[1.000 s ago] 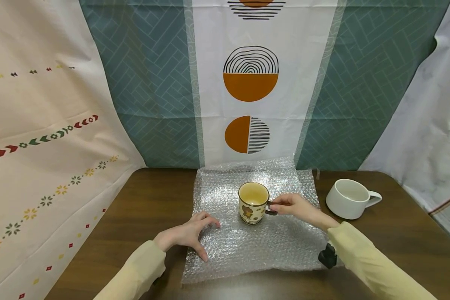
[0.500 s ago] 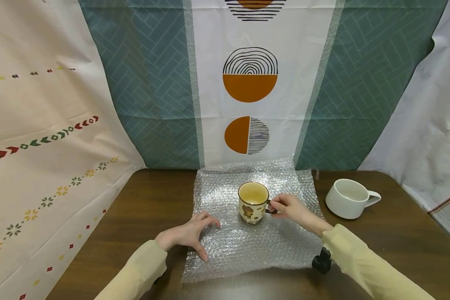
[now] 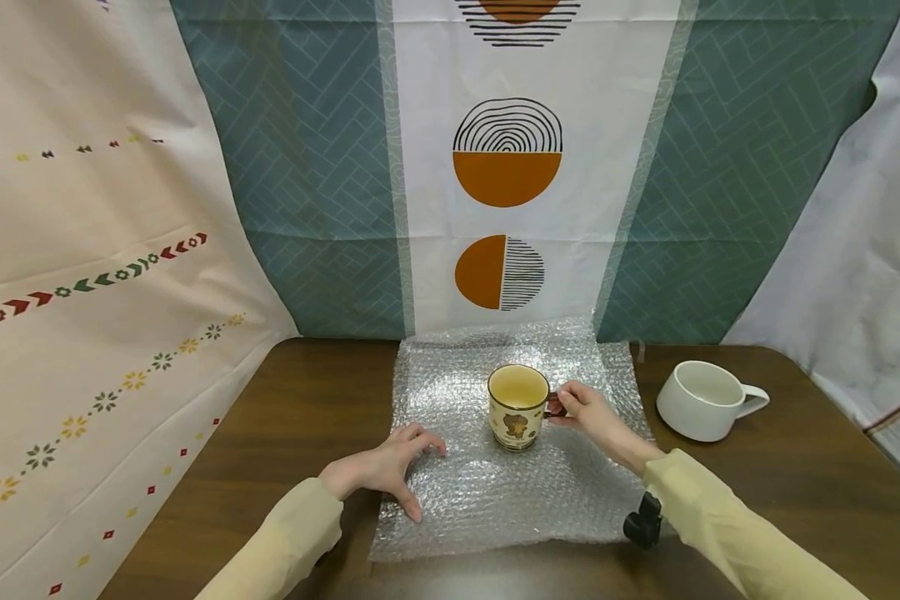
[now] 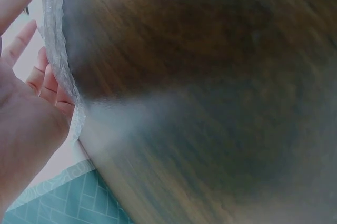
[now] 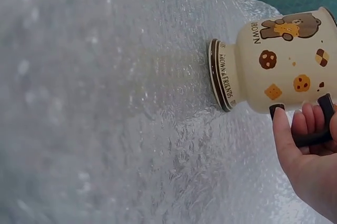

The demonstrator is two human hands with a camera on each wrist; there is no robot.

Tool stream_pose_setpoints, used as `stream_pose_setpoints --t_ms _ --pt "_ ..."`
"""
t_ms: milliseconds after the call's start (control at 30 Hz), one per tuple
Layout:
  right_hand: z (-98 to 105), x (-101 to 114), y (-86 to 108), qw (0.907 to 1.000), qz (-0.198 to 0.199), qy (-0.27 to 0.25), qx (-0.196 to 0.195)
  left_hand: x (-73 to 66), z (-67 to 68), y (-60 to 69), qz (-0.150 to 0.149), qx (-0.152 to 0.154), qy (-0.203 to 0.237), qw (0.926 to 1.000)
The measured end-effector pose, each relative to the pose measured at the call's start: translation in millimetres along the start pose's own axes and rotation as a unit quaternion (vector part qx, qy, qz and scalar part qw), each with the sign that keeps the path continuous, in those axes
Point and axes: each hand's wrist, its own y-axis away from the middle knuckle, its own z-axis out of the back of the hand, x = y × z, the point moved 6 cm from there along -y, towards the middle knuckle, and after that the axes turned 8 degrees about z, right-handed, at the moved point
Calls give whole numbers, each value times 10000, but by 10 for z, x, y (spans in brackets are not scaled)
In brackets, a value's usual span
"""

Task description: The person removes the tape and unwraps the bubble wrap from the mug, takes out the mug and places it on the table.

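A cream mug [image 3: 517,421] with a brown rim, a bear and cookie prints stands upright on a sheet of bubble wrap [image 3: 487,500]. My right hand [image 3: 588,418] holds its dark handle [image 5: 310,139], with fingers curled through the loop. In the right wrist view the mug's base [image 5: 221,75] is close to the wrap; whether it touches is hard to tell. My left hand [image 3: 390,467] rests at the wrap's left edge, fingers spread and slightly bent. The left wrist view shows that hand beside the wrap's edge [image 4: 55,40].
To the right, a plain white mug [image 3: 697,408] stands on the dark wooden table [image 3: 322,392], its handle pointing right. Patterned cloths hang behind and at both sides, including a white panel [image 3: 570,275] at the back.
The cream mug has shifted slightly right and turned, so its bear print now faces more to the front. My right fingers have curled further around the handle. The left hand stays in place.
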Motion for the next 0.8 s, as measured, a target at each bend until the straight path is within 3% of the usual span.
stream_pose_setpoints --t_ms 500,567,700,800 --pt "368 134 121 9998 139 158 75 -33 17 0 66 81 75 9999" --pt "450 138 137 9995 283 119 41 -31 18 -1 72 79 74 9999" --pt "662 26 118 9934 1024 -353 371 -28 13 3 75 74 80 9999" --pt "790 55 169 9903 1244 -367 498 -36 9 4 61 65 64 9999"
